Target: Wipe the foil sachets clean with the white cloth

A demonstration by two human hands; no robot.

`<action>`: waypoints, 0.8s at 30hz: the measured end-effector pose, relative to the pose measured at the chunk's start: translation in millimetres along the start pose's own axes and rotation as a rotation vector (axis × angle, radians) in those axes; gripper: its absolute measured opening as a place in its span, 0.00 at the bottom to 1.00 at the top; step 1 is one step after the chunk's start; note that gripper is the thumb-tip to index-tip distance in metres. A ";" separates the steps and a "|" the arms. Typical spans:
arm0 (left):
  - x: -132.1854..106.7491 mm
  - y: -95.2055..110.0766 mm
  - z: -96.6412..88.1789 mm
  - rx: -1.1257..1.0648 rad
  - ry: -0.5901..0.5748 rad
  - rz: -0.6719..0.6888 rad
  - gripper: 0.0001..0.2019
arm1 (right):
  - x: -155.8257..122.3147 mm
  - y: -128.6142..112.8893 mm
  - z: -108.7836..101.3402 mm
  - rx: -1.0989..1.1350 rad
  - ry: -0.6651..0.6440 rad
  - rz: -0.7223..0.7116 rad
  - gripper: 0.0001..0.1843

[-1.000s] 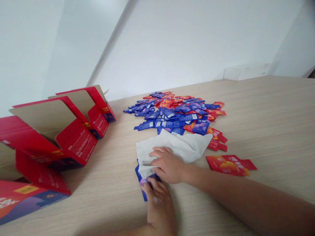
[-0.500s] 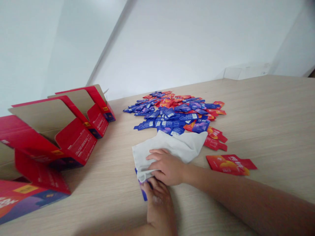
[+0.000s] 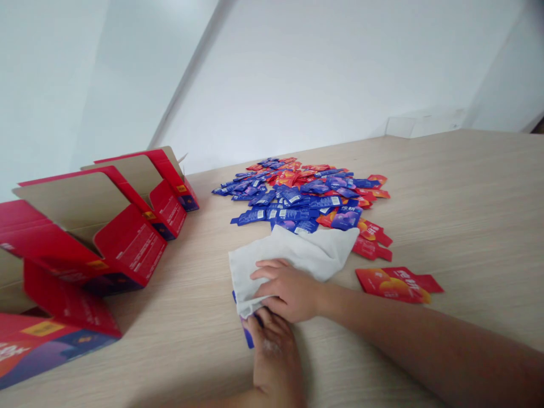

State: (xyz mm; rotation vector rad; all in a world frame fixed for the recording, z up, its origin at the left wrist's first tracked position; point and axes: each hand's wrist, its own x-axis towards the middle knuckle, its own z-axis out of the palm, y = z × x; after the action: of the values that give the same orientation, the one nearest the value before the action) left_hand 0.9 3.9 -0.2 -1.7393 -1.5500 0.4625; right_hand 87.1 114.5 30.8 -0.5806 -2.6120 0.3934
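Observation:
A pale grey cloth [image 3: 297,246] lies on the table, partly over a blue pouch [image 3: 247,335] that shows only along its left edge. My right hand [image 3: 289,289] rests on the cloth, fingers spread and pressing it down. Just below, my left hand [image 3: 274,340] has its fingers bent down onto the pouch at the cloth's near edge, closed on it; the fingertips are partly hidden. To the right, beyond my right forearm, lies a single red pouch [image 3: 395,285] with orange fruit printed on it.
A spread pile of blue and red pouches [image 3: 293,195] lies behind the cloth. Several open red cartons [image 3: 131,249] stand along the left side. A white box [image 3: 419,126] sits at the table's [image 3: 480,209] far edge, against the white wall [image 3: 340,73].
The cloth's bunched near-left corner has flattened out, and my right hand has shifted very slightly left on it. My left hand stays in place.

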 end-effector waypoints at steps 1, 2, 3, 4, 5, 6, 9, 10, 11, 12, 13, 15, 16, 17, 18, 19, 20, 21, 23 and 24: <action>0.4 -0.9 -0.7 0.002 0.007 0.017 0.18 | -0.3 -0.1 -0.5 0.005 -0.004 -0.028 0.13; 0.7 -1.1 -1.1 0.007 0.001 0.018 0.19 | -0.6 -0.1 -0.8 0.008 -0.006 -0.044 0.13; 0.6 -0.5 -1.0 0.016 -0.015 -0.001 0.19 | -0.6 -0.2 -0.7 0.007 -0.004 -0.048 0.12; 0.3 0.7 -0.5 0.026 -0.033 -0.023 0.19 | -0.6 -0.3 -0.3 0.002 0.001 -0.038 0.12; -0.2 2.3 0.5 0.037 -0.056 -0.050 0.19 | -0.4 -0.5 0.3 -0.005 0.007 -0.015 0.12; -1.0 4.0 2.0 0.047 -0.068 -0.078 0.19 | -0.2 -0.5 1.1 -0.014 0.016 0.019 0.13; -4.2 6.3 8.6 0.072 -0.044 -0.039 0.18 | 1.0 -0.5 3.7 -0.041 0.037 0.143 0.14; -5.2 5.8 10.8 0.068 -0.019 -0.012 0.18 | 1.4 -0.3 4.3 -0.047 0.040 0.175 0.14; -5.9 4.7 12.7 0.060 0.012 0.015 0.18 | 1.6 -0.1 4.5 -0.051 0.042 0.196 0.14; -6.3 3.3 13.9 0.054 0.028 0.028 0.18 | 1.7 0.2 4.5 -0.051 0.039 0.201 0.14; -6.4 1.9 14.3 0.048 0.047 0.047 0.18 | 1.7 0.5 4.3 -0.048 0.035 0.191 0.14; -5.8 -0.4 12.7 0.050 0.036 0.030 0.18 | 1.2 1.0 3.1 -0.031 0.024 0.135 0.14; -5.2 -0.9 11.1 0.051 0.024 0.020 0.18 | 0.8 1.1 2.3 -0.021 0.016 0.095 0.14; -4.5 -1.1 9.2 0.050 0.015 0.014 0.18 | 0.4 1.1 1.5 -0.011 0.009 0.053 0.14; -3.8 -1.0 7.3 0.047 0.006 0.007 0.18 | 0.1 1.0 0.7 -0.002 0.002 0.014 0.14; -3.2 -0.8 5.7 0.043 -0.008 -0.008 0.18 | -0.1 0.8 0.0 0.006 -0.005 -0.019 0.13; -2.8 -0.6 4.5 0.040 -0.016 -0.012 0.19 | -0.3 0.5 -0.6 0.011 -0.013 -0.044 0.13; -2.4 -0.6 3.8 0.041 -0.015 -0.008 0.19 | -0.3 0.2 -0.9 0.013 -0.017 -0.056 0.13; -2.2 -0.9 3.9 0.057 -0.011 -0.001 0.19 | 0.1 -0.6 -0.9 0.005 -0.014 -0.039 0.13; -2.3 -1.2 4.7 0.067 -0.004 0.011 0.19 | 0.4 -0.9 -0.5 -0.004 -0.009 -0.013 0.14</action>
State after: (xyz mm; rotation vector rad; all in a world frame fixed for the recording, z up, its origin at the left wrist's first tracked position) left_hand -3.7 3.0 -2.9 -1.6973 -1.5116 0.5182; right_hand 86.8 114.0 31.7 -0.5638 -2.6245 0.3875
